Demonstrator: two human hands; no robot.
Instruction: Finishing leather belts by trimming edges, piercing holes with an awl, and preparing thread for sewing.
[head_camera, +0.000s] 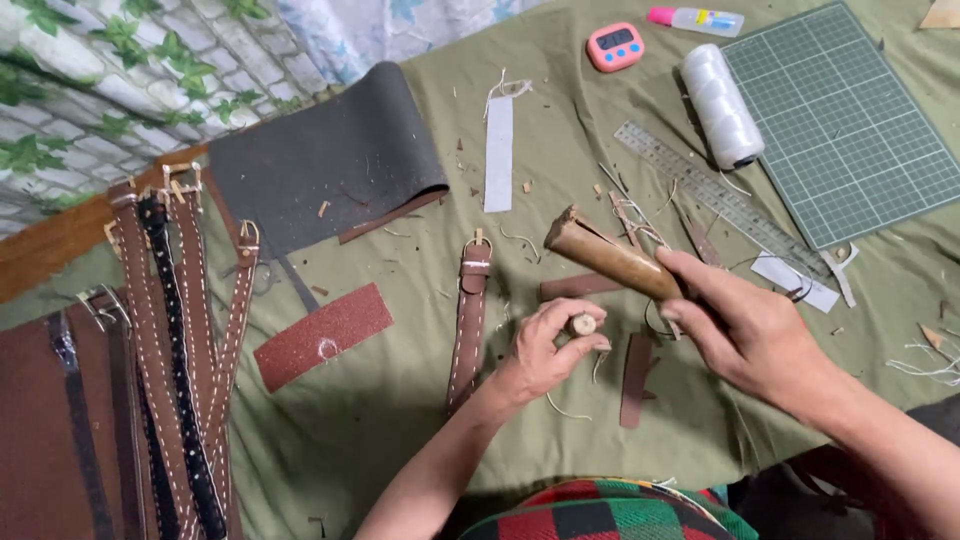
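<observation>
Gripping a wooden stick (608, 260), right hand (745, 330) hovers beside, perhaps touching, left hand (548, 350).

We see a surface (400, 400) draped in olive cloth; on it lie a green cutting mat (850, 130), a steel ruler (715, 192) and a white thread spool (721, 105). Stitched leather straps (180, 340) sit at its left; a red sandpaper piece (322, 335) lies near them.

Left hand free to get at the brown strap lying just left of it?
Probably not as is: the left hand is pinching a small round tool. The brown strap lies right beside it with nothing between, so the path itself looks free.
</observation>
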